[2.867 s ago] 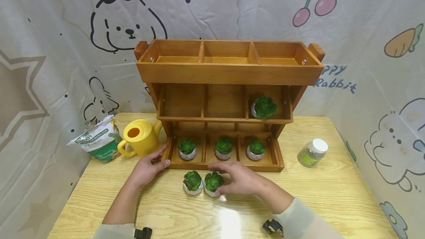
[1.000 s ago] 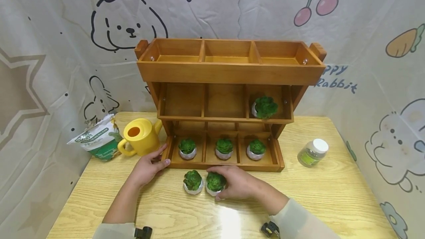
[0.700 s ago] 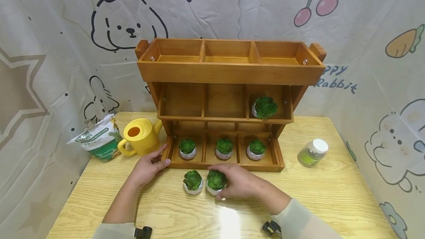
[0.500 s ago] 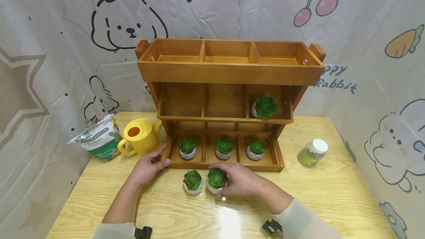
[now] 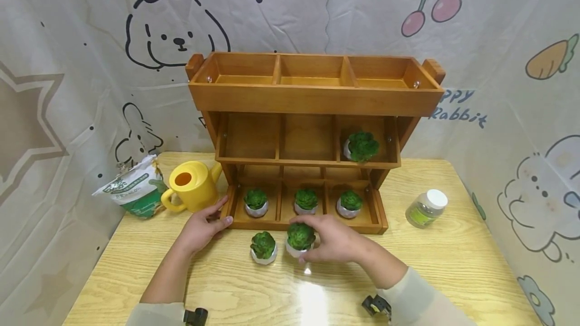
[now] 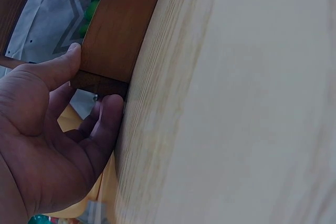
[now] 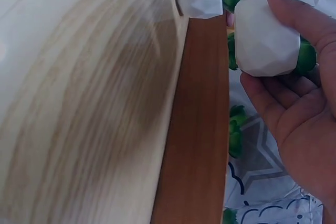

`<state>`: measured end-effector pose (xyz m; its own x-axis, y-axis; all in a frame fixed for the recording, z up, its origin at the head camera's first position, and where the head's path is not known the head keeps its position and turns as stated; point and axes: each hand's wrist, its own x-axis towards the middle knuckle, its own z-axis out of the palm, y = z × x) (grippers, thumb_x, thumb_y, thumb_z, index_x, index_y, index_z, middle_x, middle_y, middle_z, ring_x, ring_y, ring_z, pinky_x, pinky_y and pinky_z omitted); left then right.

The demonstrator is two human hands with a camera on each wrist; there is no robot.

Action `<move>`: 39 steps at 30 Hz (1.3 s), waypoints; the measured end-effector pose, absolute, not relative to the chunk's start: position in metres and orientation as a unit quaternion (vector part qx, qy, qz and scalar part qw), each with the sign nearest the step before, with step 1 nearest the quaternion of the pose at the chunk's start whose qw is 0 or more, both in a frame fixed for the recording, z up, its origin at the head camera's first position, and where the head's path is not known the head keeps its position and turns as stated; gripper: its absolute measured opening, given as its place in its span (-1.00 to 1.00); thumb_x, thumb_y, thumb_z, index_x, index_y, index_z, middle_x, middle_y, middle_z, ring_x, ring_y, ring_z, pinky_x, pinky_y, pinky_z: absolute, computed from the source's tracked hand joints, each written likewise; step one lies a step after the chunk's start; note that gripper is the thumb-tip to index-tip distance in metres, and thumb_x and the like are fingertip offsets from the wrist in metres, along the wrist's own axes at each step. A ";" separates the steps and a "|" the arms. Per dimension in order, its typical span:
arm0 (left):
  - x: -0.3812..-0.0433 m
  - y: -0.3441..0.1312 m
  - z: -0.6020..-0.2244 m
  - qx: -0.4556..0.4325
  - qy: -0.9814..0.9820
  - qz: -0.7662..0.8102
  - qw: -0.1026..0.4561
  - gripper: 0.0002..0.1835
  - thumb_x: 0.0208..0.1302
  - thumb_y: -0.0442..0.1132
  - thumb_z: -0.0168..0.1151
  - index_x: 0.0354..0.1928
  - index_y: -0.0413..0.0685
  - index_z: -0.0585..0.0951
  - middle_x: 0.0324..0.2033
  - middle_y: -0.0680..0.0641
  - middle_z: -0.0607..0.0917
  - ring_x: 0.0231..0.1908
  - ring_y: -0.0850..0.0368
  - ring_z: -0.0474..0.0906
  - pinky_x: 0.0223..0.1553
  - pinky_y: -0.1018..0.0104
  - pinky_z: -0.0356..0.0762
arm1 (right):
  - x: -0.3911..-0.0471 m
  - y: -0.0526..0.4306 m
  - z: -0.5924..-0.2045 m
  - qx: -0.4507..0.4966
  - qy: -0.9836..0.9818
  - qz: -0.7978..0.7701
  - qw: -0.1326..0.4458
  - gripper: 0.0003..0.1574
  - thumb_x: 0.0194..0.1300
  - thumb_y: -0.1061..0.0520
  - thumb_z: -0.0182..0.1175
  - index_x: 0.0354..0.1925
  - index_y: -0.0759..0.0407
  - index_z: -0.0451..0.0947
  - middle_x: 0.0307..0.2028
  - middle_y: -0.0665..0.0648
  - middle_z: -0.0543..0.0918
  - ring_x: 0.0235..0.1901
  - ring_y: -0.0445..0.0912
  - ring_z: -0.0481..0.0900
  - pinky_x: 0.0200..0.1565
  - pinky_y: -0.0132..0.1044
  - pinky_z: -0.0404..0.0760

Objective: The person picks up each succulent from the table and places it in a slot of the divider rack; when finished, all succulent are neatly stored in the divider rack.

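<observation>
My right hand point(image 5: 335, 238) pinches a small potted succulent point(image 5: 300, 236) between thumb and fingers, in front of the wooden shelf point(image 5: 312, 100). In the right wrist view its white faceted pot point(image 7: 266, 38) is lifted off the table, its underside showing. A second potted succulent point(image 5: 264, 246) stands on the table just left of it. My left hand point(image 5: 203, 229) grips the left front corner of the shelf's lowest tier; in the left wrist view the thumb lies against the wooden board point(image 6: 119, 27) and the fingers curl at its end.
Three potted succulents sit in the lowest tier, one per compartment, including a middle one point(image 5: 305, 200). Another succulent point(image 5: 362, 146) leans in the middle tier's right compartment. A yellow watering can point(image 5: 194, 187) and green-white bag point(image 5: 138, 190) stand left, a white-lidded jar point(image 5: 427, 209) right.
My right hand has closed round the right-hand succulent on the table and raised it, shifting slightly right and toward the shelf. The left hand has stayed at the shelf corner.
</observation>
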<state>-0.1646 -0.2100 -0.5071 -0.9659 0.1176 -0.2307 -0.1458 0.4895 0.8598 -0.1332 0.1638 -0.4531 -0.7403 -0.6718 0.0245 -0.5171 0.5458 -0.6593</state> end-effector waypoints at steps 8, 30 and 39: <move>-0.165 -0.210 -0.508 -0.011 0.837 0.529 0.139 -0.22 0.36 0.01 0.43 0.57 0.19 0.35 0.37 -0.40 0.43 0.35 -0.26 0.36 -0.08 0.18 0.73 | -0.134 0.167 -0.446 -0.349 0.865 -0.347 0.096 0.05 0.05 -0.10 0.65 0.44 0.01 0.43 0.12 -0.02 0.70 0.05 -0.18 0.65 0.16 -0.18 0.63; -0.164 -0.209 -0.510 -0.021 0.823 0.551 0.141 -0.21 0.34 -0.03 0.45 0.56 0.17 0.36 0.36 -0.39 0.43 0.31 -0.22 0.37 -0.10 0.16 0.74 | -0.143 0.173 -0.413 -0.340 0.859 -0.374 0.085 0.04 0.08 -0.17 0.62 0.45 -0.08 0.42 -0.03 -0.18 0.71 -0.10 -0.31 0.67 -0.05 -0.24 0.71; -0.164 -0.209 -0.509 -0.022 0.825 0.547 0.141 -0.22 0.36 -0.05 0.44 0.56 0.18 0.37 0.36 -0.39 0.43 0.32 -0.23 0.37 -0.08 0.14 0.73 | -0.149 0.174 -0.398 -0.361 0.854 -0.370 0.056 0.01 0.09 -0.20 0.61 0.43 -0.04 0.44 -0.05 -0.15 0.72 -0.11 -0.27 0.67 -0.01 -0.10 0.71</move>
<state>-0.1644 -0.2089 -0.5086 -0.9591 0.1186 -0.2569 -0.1906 0.4004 0.8963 -0.1489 0.1736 -0.3976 -0.7335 -0.6576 0.1718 -0.5748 0.4653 -0.6731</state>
